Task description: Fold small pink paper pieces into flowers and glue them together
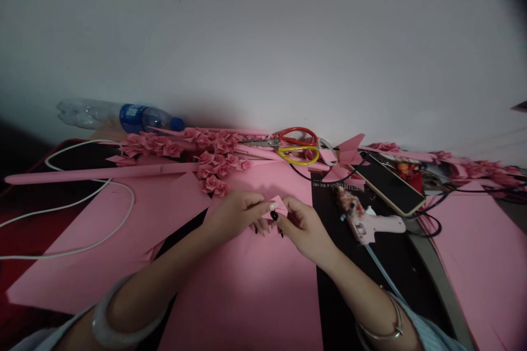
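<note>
My left hand [236, 211] and my right hand [302, 225] meet over a large pink paper sheet [247, 296] in the middle of the table. Both pinch a small folded piece of pink paper [279, 205] between their fingertips. A bangle circles my left forearm, and a thin bracelet sits on my right wrist. Just beyond my hands lies a cluster of small pink paper roses [214, 167].
A pink glue gun [370, 225] and a phone [389, 184] lie to the right on a dark mat. Red and yellow scissors [298, 145] rest by the wall. A plastic bottle [119, 116] lies at back left, a white cable [94, 197] loops at left, and a long pink paper roll [99, 174] lies across.
</note>
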The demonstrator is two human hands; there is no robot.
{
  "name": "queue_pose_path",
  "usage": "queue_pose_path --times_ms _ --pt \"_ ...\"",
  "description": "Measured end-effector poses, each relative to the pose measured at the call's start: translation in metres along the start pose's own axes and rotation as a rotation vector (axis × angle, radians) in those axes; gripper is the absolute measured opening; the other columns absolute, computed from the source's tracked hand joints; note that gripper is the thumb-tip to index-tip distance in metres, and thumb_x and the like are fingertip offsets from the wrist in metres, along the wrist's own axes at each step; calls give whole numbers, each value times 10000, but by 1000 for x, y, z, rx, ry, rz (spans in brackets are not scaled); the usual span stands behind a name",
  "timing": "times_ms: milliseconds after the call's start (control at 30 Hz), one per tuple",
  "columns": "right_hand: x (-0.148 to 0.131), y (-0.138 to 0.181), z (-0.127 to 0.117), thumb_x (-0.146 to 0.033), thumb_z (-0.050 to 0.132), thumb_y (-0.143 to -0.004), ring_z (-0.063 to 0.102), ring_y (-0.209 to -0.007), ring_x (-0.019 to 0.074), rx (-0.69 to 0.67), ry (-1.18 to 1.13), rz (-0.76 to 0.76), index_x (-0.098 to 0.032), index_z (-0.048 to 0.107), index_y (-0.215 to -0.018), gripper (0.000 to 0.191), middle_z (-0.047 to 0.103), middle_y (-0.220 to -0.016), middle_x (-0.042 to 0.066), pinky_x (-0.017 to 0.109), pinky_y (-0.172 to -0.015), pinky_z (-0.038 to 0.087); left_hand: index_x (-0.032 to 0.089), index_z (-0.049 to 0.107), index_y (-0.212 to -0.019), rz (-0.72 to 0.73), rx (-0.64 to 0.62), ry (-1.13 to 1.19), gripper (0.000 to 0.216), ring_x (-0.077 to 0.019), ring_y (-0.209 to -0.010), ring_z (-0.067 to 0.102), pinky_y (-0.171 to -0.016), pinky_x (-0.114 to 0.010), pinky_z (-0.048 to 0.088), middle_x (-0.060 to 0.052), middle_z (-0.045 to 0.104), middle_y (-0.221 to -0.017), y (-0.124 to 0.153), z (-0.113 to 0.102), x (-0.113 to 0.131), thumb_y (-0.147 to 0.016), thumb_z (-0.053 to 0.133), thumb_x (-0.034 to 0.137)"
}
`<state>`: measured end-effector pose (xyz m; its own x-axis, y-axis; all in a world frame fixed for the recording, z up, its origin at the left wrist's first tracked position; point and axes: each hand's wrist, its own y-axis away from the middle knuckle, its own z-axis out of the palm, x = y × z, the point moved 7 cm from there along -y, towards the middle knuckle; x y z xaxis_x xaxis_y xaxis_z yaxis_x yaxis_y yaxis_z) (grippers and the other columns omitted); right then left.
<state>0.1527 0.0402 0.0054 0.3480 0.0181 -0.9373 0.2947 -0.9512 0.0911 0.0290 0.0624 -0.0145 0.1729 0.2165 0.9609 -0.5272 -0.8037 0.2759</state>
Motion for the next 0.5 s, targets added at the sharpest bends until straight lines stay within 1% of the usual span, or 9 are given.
queue_pose_path --times_ms 133,400,500 --pt "-1 0 0 -258 527 -861 470 -547 125 2 5 0 -195 546 -748 130 532 -640 -23 256 -515 353 152 630 -672 -8 -6 -1 401 -138 -510 675 -519 -219 528 -43 720 -587 0 1 0 -897 561 476" --pt "-3 0 1 -256 541 -885 506 -567 127 -13 -27 -8 -199 556 -764 134 586 -675 -10 256 -534 381 149 633 -680 -10 -7 -19 396 -142 -525 683 -512 -215 509 -46 725 -599 0 1 2 -900 556 469" --pt "-3 0 0 -247 545 -883 492 -556 125 -3 -14 -3 -199 556 -758 134 572 -654 -17 252 -523 372 151 628 -670 -8 -6 -29 394 -144 -526 683 -513 -216 508 -47 725 -595 1 1 2 -902 553 461"
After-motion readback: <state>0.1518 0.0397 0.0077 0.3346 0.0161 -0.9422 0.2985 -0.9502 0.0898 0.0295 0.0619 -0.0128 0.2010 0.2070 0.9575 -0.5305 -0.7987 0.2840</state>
